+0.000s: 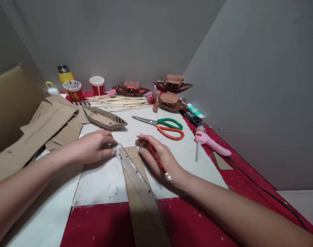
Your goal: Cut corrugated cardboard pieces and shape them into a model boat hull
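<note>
A clear plastic ruler [135, 171] lies slantwise over a long cardboard strip [135, 192], which runs toward me past the paper's near edge. My left hand [98, 147] has the ruler's far end between thumb and fingers. Across the strip, my right hand [158, 156] grips a red pencil [156, 156], its metal-banded end pointing back toward me. The pencil's tip is hard to make out near the fingers. Beyond both hands sit scissors [158, 125] with one green and one orange handle, blades partly apart. A cardboard boat hull [104, 118] rests behind my left hand.
Cardboard pieces [43, 130] pile up at the left. Wooden sticks [117, 101], brown model boats [170, 101] and red paper cups [97, 85] line the back. At the right lies a pink glue gun [213, 142] with a black cord [264, 190]. White paper [102, 185] covers part of the red tabletop.
</note>
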`<state>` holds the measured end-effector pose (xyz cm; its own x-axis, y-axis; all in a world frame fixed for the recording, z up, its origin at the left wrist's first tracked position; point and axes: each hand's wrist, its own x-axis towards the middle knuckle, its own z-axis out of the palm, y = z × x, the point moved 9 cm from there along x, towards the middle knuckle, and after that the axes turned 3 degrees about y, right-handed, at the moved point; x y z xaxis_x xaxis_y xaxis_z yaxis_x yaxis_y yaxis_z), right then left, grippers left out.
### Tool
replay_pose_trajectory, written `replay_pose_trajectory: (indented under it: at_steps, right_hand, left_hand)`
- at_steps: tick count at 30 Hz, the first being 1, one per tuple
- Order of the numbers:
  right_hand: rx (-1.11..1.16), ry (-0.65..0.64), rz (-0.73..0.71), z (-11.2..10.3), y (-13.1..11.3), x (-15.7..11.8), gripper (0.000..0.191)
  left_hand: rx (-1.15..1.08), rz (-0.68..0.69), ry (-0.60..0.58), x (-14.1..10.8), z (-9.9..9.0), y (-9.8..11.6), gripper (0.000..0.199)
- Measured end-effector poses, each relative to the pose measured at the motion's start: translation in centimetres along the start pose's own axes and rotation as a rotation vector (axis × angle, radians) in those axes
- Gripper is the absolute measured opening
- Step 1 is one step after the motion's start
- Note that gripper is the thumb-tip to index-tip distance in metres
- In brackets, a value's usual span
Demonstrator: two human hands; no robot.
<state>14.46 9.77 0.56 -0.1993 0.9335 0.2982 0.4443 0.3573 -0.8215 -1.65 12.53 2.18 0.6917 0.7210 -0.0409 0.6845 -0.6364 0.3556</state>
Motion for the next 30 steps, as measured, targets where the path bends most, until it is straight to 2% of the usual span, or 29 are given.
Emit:
replay_pose_trajectory:
  at_steps: [3,6,12,15,17,19,23,27,30]
  right_hand:
    - [-0.208,-0.074,-0.114,1.0,-0.9,0.1,0.037]
    - [-0.243,-0.128,-0.09,1.4,-1.0,0.4,0.037]
    - [-0.126,-0.174,-0.036,1.2,-2.0,0.4,0.031]
    - [-0.016,-0.195,0.008,1.4,-1.7,0.2,0.026]
    - [0.069,-0.217,0.048,1.6,-1.1,0.3,0.025]
    - [0.155,-0.245,0.101,1.9,-0.4,0.3,0.024]
    - [0.303,-0.304,0.196,1.8,0.6,0.3,0.026]
    - [0.457,-0.408,0.245,2.0,0.3,-0.3,0.031]
    - [0.543,-0.449,0.255,1.9,-0.2,-0.5,0.033]
  left_hand:
    - [0.004,-0.018,0.049,-0.2,-0.2,1.1,0.047]
    - [0.006,-0.028,0.017,-0.2,0.2,1.9,0.043]
    - [-0.196,-0.111,-0.043,-1.0,0.0,2.1,0.034]
    - [-0.32,-0.137,-0.082,-1.7,0.2,2.0,0.022]
    - [-0.438,-0.157,-0.099,-2.5,0.2,1.6,0.021]
    - [-0.545,-0.186,-0.066,-3.6,-0.5,0.8,0.026]
    - [-0.682,-0.298,0.042,-6.6,-2.5,-2.3,0.027]
    - [-0.763,-0.415,0.167,-9.8,-3.6,-5.2,0.028]
    - [-0.793,-0.47,0.246,-11.7,-3.7,-6.5,0.029]
